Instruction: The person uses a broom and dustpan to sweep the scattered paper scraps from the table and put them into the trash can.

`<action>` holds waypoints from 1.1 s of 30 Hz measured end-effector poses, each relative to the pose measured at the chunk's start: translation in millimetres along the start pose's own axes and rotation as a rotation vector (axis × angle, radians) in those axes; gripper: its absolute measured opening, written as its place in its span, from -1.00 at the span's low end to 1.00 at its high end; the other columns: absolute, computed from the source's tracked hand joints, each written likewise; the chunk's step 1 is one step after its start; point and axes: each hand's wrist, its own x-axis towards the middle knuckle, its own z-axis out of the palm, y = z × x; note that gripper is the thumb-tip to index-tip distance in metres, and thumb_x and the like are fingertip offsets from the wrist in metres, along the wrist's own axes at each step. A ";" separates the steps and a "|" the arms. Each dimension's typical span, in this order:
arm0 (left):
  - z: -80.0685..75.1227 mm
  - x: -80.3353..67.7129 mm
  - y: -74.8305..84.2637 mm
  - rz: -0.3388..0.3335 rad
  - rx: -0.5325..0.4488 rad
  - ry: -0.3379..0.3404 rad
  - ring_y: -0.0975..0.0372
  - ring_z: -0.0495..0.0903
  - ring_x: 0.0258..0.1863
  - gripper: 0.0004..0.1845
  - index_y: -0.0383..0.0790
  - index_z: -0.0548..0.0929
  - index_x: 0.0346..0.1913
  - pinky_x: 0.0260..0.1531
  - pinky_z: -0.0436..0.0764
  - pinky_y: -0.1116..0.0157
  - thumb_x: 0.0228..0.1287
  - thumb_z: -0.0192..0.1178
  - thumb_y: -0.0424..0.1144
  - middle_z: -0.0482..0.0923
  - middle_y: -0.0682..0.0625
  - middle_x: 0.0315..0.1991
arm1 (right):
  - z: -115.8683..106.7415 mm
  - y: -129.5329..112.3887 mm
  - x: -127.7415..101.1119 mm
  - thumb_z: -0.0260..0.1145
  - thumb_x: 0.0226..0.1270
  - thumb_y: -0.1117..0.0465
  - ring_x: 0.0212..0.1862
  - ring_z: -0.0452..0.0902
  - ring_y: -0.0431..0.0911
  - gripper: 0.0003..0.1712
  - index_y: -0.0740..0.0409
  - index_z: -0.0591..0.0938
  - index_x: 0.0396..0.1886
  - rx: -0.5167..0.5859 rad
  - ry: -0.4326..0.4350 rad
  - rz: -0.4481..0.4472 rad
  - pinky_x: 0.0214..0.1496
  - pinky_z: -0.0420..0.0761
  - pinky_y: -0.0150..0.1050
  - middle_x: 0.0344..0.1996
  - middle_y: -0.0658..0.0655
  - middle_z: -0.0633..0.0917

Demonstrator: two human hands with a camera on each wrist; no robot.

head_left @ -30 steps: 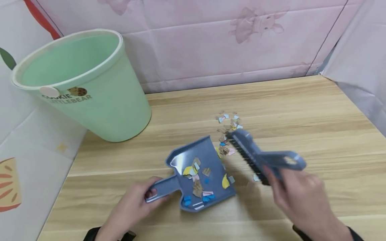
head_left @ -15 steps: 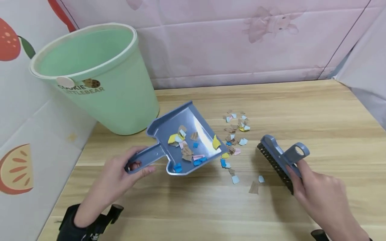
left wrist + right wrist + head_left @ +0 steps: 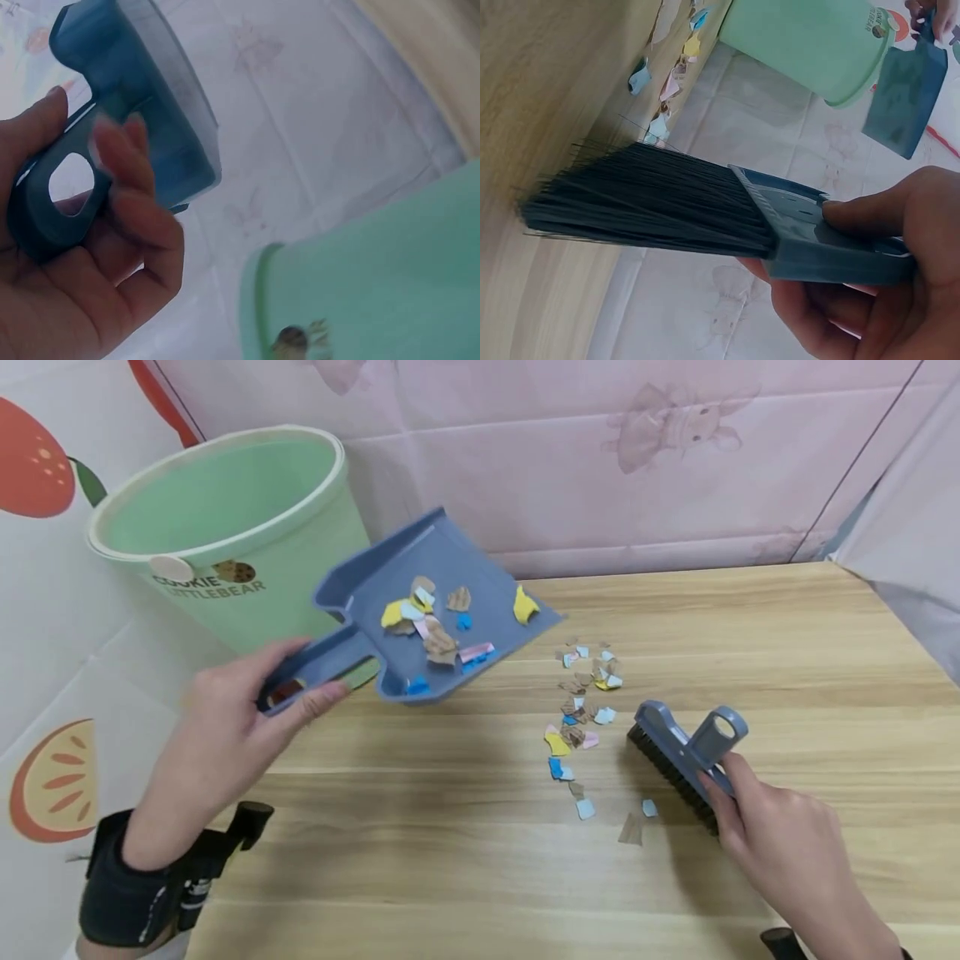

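My left hand (image 3: 236, 718) grips the handle of a blue-grey dustpan (image 3: 397, 560), raised above the table in front of the green bin. Several paper scraps (image 3: 441, 646) in brown, yellow, blue and pink lie in the pan. In the left wrist view the dustpan (image 3: 142, 97) shows from below, with fingers curled round its handle. My right hand (image 3: 783, 835) holds a blue-grey hand brush (image 3: 675, 747) with dark bristles. The right wrist view shows the bristles (image 3: 652, 202) reaching down to the wooden surface, thumb on the brush's back.
A light green bin (image 3: 247, 602) stands at the back left, its open top facing up. More paper scraps (image 3: 573, 735) lie in a loose strip on the wooden table (image 3: 465, 860), left of the brush. Printed cloth (image 3: 525, 468) covers the wall behind.
My left hand has lifted the dustpan with its scraps off the table, up and leftward toward the bin. The brush has moved right, away from the scraps, and stays in my right hand.
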 end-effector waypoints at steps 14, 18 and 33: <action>-40.8 36.1 -21.5 -0.316 -0.112 0.152 0.35 0.36 -0.55 -0.69 -0.21 0.59 0.02 -0.59 0.27 0.49 0.37 0.18 -0.07 0.47 0.18 -0.47 | 1.1 -2.3 -0.2 -0.18 0.57 -0.14 -0.81 0.05 -0.20 -0.44 0.24 0.44 -0.35 0.008 -0.015 0.009 -0.77 0.02 -0.25 -0.89 -0.11 0.25; -49.0 39.2 -33.5 -0.440 -0.124 0.161 0.29 0.39 -0.42 -0.64 -0.18 0.57 0.04 -0.44 0.35 0.55 0.39 0.13 0.01 0.48 0.15 -0.38 | 1.6 -3.5 0.8 -0.20 0.57 -0.16 -0.81 0.06 -0.21 -0.42 0.23 0.45 -0.36 0.009 -0.020 -0.006 -0.76 0.03 -0.26 -0.88 -0.13 0.24; -85.0 67.6 -84.4 -0.565 -0.480 0.056 0.25 0.42 -0.48 -0.62 -0.13 0.61 -0.04 -0.61 0.39 0.47 0.38 0.06 0.09 0.50 0.04 -0.33 | 1.5 -2.4 0.2 -0.14 0.56 -0.13 -0.81 0.08 -0.18 -0.47 0.22 0.44 -0.36 0.011 -0.014 0.011 -0.77 0.03 -0.23 -0.88 -0.11 0.25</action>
